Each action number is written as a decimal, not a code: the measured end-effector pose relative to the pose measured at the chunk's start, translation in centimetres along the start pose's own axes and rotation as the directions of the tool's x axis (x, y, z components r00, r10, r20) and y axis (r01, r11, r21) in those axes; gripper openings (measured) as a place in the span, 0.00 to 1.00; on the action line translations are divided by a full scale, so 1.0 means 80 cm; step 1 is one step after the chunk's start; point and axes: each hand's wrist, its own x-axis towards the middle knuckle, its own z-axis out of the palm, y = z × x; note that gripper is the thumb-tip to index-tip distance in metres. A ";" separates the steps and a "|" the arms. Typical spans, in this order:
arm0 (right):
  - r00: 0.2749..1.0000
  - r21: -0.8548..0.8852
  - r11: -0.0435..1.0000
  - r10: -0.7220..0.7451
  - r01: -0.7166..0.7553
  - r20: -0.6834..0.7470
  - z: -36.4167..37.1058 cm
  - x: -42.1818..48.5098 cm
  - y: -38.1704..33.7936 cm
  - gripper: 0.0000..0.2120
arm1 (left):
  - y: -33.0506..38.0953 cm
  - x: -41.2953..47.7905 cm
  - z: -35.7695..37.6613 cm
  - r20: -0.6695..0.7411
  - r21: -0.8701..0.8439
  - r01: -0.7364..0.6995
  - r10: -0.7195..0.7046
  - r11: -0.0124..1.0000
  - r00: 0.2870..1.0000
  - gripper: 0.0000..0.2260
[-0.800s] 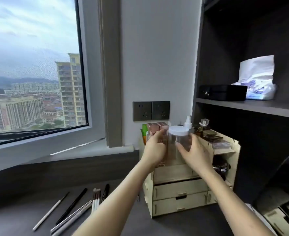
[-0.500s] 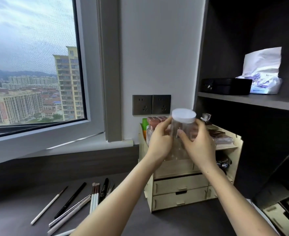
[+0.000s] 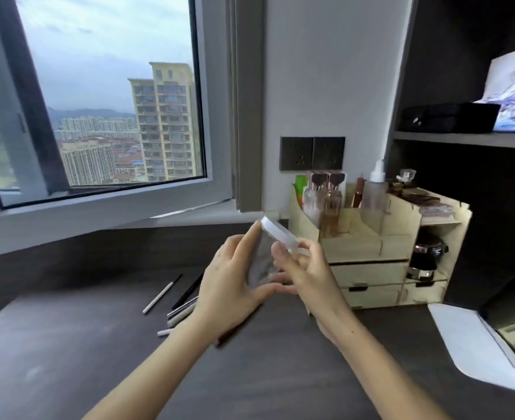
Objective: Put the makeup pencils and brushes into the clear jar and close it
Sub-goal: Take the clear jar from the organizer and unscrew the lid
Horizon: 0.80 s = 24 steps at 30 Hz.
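Observation:
I hold the clear jar (image 3: 264,262) in the air above the dark desk, tilted so its white lid (image 3: 279,233) leans to the upper right. My left hand (image 3: 235,286) wraps the jar's body from the left. My right hand (image 3: 307,274) grips it from the right, fingers just under the lid. The lid sits on the jar. Several makeup pencils and brushes (image 3: 177,298) lie on the desk to the left, partly hidden behind my left hand and forearm.
A wooden organiser (image 3: 380,237) with drawers, bottles and cosmetics stands against the wall behind my hands. Dark shelving (image 3: 462,140) rises at the right with a black case and a tissue pack. A white-edged object (image 3: 462,350) lies at the right. A window fills the left.
Both hands have lifted the jar off the top of the organiser and brought it down and left over the desk, tilting it. The camera view has dropped toward the desk.

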 end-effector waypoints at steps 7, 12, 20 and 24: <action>0.989 -0.485 0.870 -0.025 0.094 0.147 0.032 -0.004 0.012 0.28 | -0.039 -0.078 -0.042 0.055 0.019 -0.068 0.067 0.998 0.996 0.36; 0.930 -0.393 0.914 0.057 0.097 0.363 0.037 -0.016 0.023 0.21 | -0.050 -0.091 -0.074 0.178 0.019 -0.089 0.084 0.996 0.981 0.37; 0.767 -0.396 0.874 0.043 0.281 0.640 0.027 -0.042 0.026 0.24 | -0.058 -0.118 -0.095 0.592 -0.429 0.483 -0.166 0.764 0.789 0.36; 0.688 -0.344 0.881 0.031 0.323 0.725 0.006 -0.043 0.016 0.31 | -0.072 -0.125 -0.099 0.746 -0.488 0.676 -0.138 0.552 0.652 0.39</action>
